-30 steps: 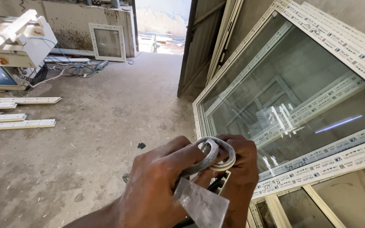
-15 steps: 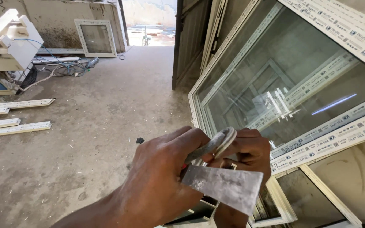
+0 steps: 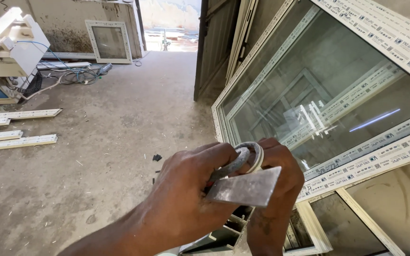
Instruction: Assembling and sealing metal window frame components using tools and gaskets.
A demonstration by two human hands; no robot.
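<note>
I see the flat metal blade (image 3: pixel 245 187) low in the middle of the frame, held out over the floor and over a white frame section (image 3: pixel 228 234) just beneath it. Its long axis runs nearly level, tipped up slightly toward the right; the squared-off end points right, toward the leaning glazed window (image 3: pixel 328 95), and the narrower end disappears under the left hand (image 3: pixel 186 199).

That left grip is closed around the blade's near end, thumb pressed on top. The right hand (image 3: pixel 276 189) is curled behind the blade, its fingers pinching a loop of grey gasket strip (image 3: pixel 247 154) that arcs above it.

My worry is the edge: both hands crowd together, so if the blade slips along the gasket it could nick the right fingers. A sideways slip could also send the squared end into the glass close on the right. The gasket loop looks loosely held and may spring free.

Cut white profile strips (image 3: pixel 17 140) lie on the concrete floor (image 3: pixel 110 142) at the left.
</note>
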